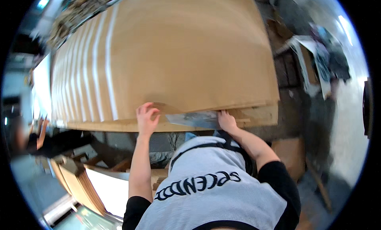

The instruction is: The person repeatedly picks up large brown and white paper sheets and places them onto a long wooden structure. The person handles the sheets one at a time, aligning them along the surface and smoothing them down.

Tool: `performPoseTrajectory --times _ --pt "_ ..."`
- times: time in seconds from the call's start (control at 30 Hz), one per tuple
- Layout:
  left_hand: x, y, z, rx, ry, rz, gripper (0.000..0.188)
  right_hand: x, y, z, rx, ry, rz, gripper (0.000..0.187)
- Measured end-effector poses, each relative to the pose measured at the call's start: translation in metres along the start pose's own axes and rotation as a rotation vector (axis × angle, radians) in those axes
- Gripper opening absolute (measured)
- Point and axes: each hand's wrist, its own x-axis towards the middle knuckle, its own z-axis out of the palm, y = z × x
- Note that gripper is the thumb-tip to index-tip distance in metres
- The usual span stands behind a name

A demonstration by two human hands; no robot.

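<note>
A broad brown paperboard sheet (190,51) lies on a wooden table, its near edge in front of me. My left hand (147,118) is at that edge, fingers curved and thumb apart, with nothing visible held between them. A thin, shiny grey flat piece (192,119) lies along the edge, partly under the brown sheet; whether it is plastic or metal I cannot tell. My right hand (227,121) is closed on its right end, fingertips partly hidden.
Overlapping brown sheets with white edge strips (95,63) fan out at the left. The wooden table edge (262,115) runs before me. Another person's arm (41,134) shows at far left. Cardboard panels (83,182) stand behind at lower left; a white-framed stand (309,65) is at right.
</note>
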Motion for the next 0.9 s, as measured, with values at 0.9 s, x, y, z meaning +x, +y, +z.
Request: performPoseTrajectory --times 0.9 --pt "-0.347 0.182 0.126 -1.04 0.82 -1.623 0.015 0.079 -0.166 -0.188 0.812 -0.282 -0.604 0.03"
